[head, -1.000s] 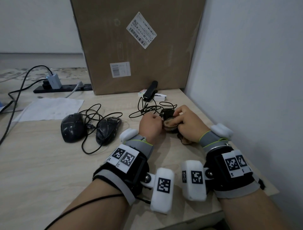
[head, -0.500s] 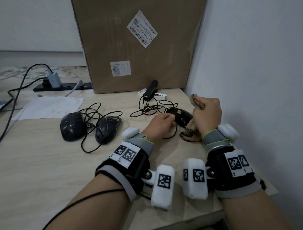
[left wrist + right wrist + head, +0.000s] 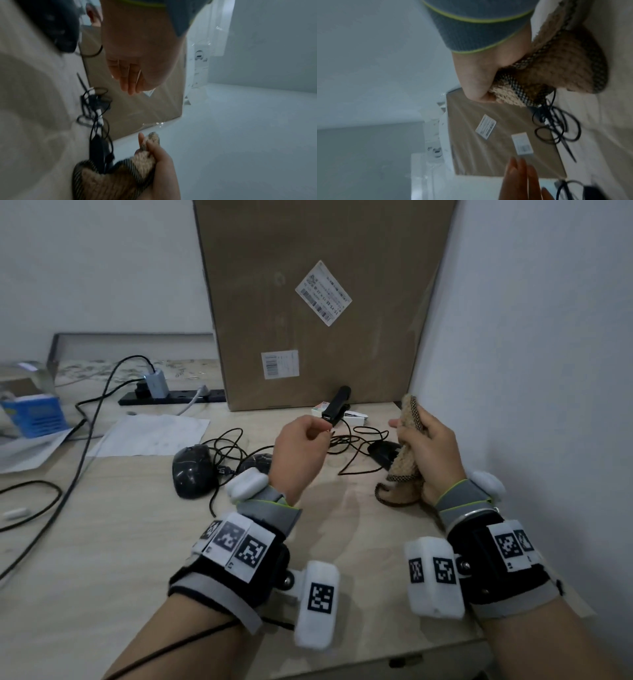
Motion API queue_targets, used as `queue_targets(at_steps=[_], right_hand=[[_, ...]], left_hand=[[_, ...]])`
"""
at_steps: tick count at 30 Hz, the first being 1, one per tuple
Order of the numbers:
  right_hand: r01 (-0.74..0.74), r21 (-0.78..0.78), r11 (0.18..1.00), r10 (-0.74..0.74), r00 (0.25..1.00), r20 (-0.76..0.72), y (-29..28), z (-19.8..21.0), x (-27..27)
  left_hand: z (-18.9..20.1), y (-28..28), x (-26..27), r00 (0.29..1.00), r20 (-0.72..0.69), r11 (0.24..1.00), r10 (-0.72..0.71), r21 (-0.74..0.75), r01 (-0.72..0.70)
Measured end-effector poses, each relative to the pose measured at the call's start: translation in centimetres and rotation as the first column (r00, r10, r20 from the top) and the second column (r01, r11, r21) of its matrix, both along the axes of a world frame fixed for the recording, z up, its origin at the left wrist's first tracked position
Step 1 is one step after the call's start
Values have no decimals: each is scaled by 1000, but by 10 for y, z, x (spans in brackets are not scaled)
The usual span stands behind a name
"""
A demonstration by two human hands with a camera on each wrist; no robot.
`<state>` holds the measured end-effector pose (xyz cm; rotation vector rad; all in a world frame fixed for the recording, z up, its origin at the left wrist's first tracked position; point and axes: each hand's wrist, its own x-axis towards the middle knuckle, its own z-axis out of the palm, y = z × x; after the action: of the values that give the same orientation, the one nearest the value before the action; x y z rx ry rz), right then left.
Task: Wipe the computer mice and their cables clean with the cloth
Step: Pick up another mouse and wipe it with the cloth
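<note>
Mouse number three, a flat black corded computer mouse (image 3: 383, 454), now lies bare on the pale wood counter (image 3: 102, 542) just beyond the right hand (image 3: 430, 446), which half a second ago was beside it and has since lifted higher, fingers curled tight round the bunched tan fleece cloth with dark braided edging (image 3: 404, 470). Its thin black cable (image 3: 359, 465) trails toward the left hand (image 3: 301, 451), which has risen off the counter, its fingers bent together; whether they pinch the cable I cannot tell. Left of that hand sit two rounded black mice (image 3: 193, 470).
</note>
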<state>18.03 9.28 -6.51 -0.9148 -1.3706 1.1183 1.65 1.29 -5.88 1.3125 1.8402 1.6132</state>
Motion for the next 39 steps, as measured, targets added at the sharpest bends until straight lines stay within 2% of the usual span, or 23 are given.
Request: queue_targets(at_steps=[3, 6, 9, 13, 18, 23, 27, 32, 35, 37, 39], right_hand=[[-211, -73, 975, 214, 976, 32, -13, 15, -14], [-401, -175, 899, 427, 892, 150, -28, 30, -31], [-498, -234, 835, 543, 816, 198, -41, 33, -51], [-499, -287, 817, 547, 830, 112, -41, 18, -71], [-463, -325, 824, 487, 874, -11, -30, 2, -73], [-460, -336, 822, 471, 880, -52, -26, -4, -73], [-463, -328, 823, 472, 880, -56, -25, -7, -72], [-462, -313, 830, 467, 882, -62, -22, -8, -68], [-468, -302, 831, 467, 881, -79, -22, -9, -67], [-468, -288, 835, 461, 882, -98, -22, -10, -67], [-448, -269, 853, 431, 894, -124, -21, -11, -67]], left_hand=[[13, -28, -34, 992, -115, 993, 42, -109, -55], [15, -48, -61, 979, -205, 957, 7, -284, -66], [9, -54, -73, 969, -246, 934, -32, -352, -58], [0, -51, -82, 971, -227, 932, -73, -361, -14], [-15, -39, -94, 968, -248, 917, -20, -390, -81], [-24, -31, -90, 906, -419, 820, -61, -538, -194], [-27, -28, -82, 867, -499, 781, -23, -550, -296], [-20, -30, -76, 905, -423, 802, 34, -529, -277], [-20, -28, -75, 943, -318, 862, 98, -447, -240], [-18, -25, -72, 990, -69, 930, 120, -340, -136], [-16, -24, -65, 962, 267, 977, 57, -214, 2]])
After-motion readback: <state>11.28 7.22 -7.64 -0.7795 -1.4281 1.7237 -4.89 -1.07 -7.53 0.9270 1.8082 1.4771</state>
